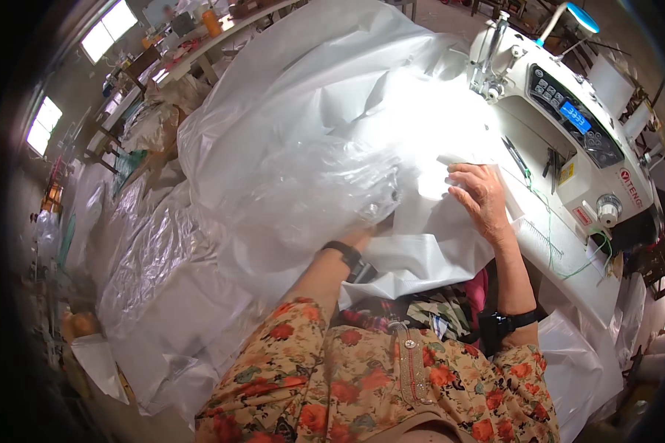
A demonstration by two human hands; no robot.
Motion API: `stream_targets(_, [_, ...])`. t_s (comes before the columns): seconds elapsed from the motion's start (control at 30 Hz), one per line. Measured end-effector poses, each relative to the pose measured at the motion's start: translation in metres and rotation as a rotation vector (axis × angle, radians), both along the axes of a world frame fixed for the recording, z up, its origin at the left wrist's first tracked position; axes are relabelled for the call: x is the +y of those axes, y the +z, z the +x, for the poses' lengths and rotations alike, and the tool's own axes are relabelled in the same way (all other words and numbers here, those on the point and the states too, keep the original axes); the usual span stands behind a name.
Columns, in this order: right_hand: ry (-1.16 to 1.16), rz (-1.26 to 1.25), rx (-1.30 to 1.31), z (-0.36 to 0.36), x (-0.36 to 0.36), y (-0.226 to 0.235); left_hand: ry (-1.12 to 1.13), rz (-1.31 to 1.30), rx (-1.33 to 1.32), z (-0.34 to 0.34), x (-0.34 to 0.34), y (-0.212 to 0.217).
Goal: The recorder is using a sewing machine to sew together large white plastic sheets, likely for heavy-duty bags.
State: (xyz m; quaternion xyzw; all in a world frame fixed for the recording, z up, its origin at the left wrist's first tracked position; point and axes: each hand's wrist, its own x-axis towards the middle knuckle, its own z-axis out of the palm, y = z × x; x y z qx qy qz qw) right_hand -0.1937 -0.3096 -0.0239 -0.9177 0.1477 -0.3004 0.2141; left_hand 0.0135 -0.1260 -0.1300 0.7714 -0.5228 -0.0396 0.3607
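A large glossy white plastic sheet [273,103] billows across the middle, under the sewing machine's needle end and down toward my lap. Crumpled clear plastic film [325,177] lies on top of it. My left hand [377,210] reaches in under this film, which hides its fingers. Nearer the machine, my right hand [482,196] has its fingers curled on the sheet by a folded edge. Bright lamp light washes out the sheet beside the fingertips. The white sewing machine [591,125], with a lit blue display, stands to the right.
Tweezers [516,156] and a loose green thread [550,221] lie on the machine bed. A blue-rimmed lamp [582,16] and a thread cone [612,83] stand behind the machine. More clear plastic [148,258] is heaped at left, below a cluttered long table [214,37].
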Motion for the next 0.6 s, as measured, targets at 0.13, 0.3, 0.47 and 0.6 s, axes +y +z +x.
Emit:
stream_targets(0.13, [-0.047,-0.063,-0.027,0.000,0.002,-0.001,0.194,-0.078,-0.099,0.066,0.045,0.056])
stream_targets(0.3, [-0.089,-0.139,-0.094,0.011,0.020,-0.011,0.457,-0.046,-0.204,0.153,0.103,0.107])
stream_targets(0.47, [-0.234,-0.228,-0.140,0.025,0.048,-0.015,0.608,-0.001,-0.266,0.232,0.126,0.140])
stream_targets(0.6, [-0.081,-0.047,-0.090,0.037,0.068,-0.002,0.688,0.069,-0.287,0.272,0.124,0.160])
